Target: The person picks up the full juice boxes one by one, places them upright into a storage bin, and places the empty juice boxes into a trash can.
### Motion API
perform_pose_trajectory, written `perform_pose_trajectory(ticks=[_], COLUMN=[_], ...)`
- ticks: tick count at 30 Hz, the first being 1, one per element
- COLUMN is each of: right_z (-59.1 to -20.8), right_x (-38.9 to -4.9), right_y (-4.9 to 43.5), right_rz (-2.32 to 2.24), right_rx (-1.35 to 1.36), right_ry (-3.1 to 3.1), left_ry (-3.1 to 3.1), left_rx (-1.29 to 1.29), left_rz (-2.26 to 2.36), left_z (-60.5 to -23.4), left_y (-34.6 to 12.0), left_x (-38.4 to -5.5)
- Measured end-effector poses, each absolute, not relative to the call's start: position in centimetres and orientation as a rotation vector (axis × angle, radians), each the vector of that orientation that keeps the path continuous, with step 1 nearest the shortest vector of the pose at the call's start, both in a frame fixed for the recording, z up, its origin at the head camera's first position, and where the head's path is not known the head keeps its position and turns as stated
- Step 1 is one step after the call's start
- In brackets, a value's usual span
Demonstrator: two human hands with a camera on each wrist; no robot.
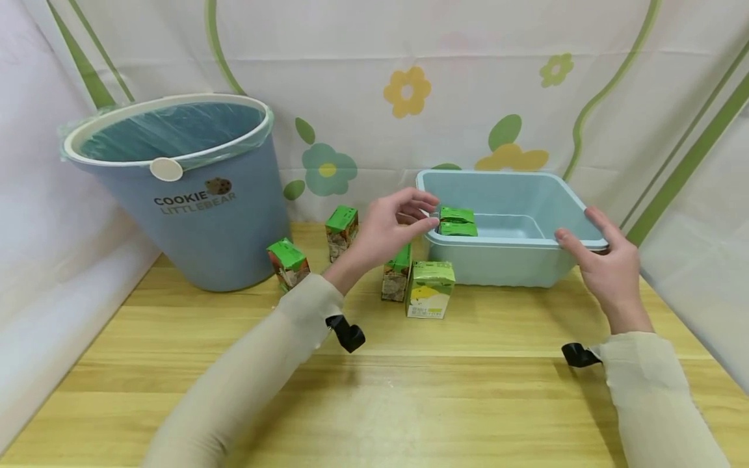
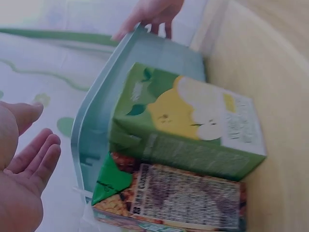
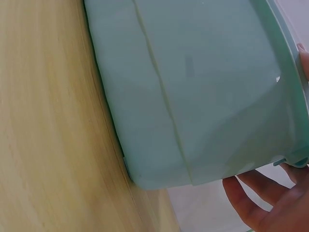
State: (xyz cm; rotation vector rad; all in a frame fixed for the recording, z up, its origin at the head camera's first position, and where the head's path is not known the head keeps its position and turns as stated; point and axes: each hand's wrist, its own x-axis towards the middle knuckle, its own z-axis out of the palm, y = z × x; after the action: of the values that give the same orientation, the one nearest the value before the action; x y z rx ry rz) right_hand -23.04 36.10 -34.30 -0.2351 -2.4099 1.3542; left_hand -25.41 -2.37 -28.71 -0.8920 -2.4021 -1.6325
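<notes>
Left hand (image 1: pixel 393 227): fingers loosely spread, empty, poised over the left rim of the light blue tub (image 1: pixel 515 263) at the table's back right. Right hand (image 1: pixel 608 266): fingers resting on the tub's front right rim. Two green cartons (image 1: pixel 457 221) lay inside the tub's left end; yellow-green carton (image 1: pixel 430 289) stood against its front wall.
</notes>
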Motion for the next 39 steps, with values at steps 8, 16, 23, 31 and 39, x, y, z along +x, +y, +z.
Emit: perform_pose_trajectory(ticks=[8,16,23,31,39], right_z=[-34.2,-34.2,-34.3,-34.3,-34.4], right_x=[-23.1,-23.1,-23.2,-23.2,-23.1], right_y=[36.2,36.1,36.1,36.1,36.2], right_rz=[1.344,1.337,1.346,1.35,1.341], right_rx=[-0.224,-0.218,-0.211,-0.215,-0.212], right_ry=[-2.406,-2.417,-2.403,-2.401,-2.402], left_ry=[-2.392,-2.435,-2.493,-2.555,-2.591], left_rx=[-0.878,-0.808,-0.753,-0.764,-0.843], left_rz=[-1.61,-1.603,-1.491,-1.335,-1.189], left_z=[-29.8,-30.8,-31.7,-32.5,-32.7], left_y=[-2.4,-2.6,-2.6,-2.5,-2.2], left_x=[-23.2,-21.6,-20.7,-20.3,-20.3])
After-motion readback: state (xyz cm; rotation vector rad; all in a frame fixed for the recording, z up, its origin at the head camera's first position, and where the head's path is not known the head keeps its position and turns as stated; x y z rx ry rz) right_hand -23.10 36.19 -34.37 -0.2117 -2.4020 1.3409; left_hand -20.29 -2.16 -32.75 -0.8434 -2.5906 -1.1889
